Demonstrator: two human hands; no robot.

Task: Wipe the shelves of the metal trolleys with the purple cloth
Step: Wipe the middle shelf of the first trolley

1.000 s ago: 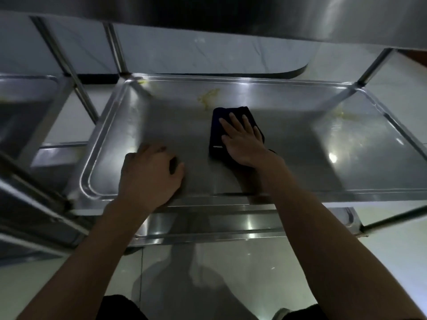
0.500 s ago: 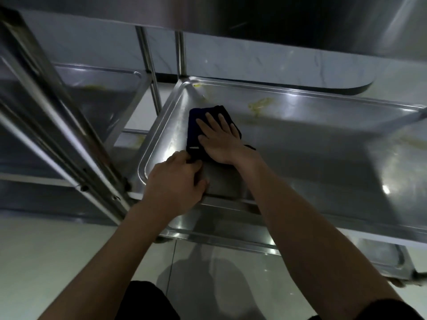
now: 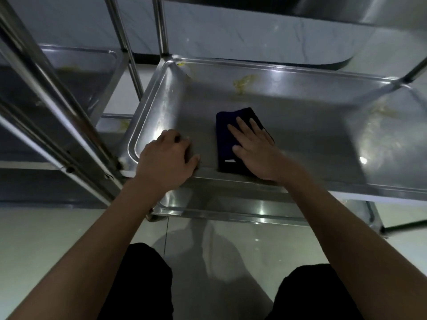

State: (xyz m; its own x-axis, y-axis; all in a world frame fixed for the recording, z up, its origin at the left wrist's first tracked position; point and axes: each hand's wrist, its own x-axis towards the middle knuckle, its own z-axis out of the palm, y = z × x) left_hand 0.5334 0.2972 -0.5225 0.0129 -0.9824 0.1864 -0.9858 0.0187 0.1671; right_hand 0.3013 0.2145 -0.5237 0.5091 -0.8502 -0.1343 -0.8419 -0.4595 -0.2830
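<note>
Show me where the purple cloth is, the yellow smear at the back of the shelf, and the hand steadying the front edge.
purple cloth [image 3: 225, 137], head view, bare left part beside the fingers.
yellow smear [image 3: 242, 83], head view, middle of the stain.
left hand [image 3: 167, 155], head view, back of the hand.

Folded dark purple cloth [image 3: 227, 144] flat on stained metal shelf [image 3: 300, 125]

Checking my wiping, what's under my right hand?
The folded purple cloth, flat on the middle shelf, with the right hand pressing it. The metal beneath it is covered.

Two hands [image 3: 168, 155] [image 3: 256, 148], one cloth [image 3: 225, 132], two trolleys [image 3: 300, 107] [image 3: 76, 72].
</note>
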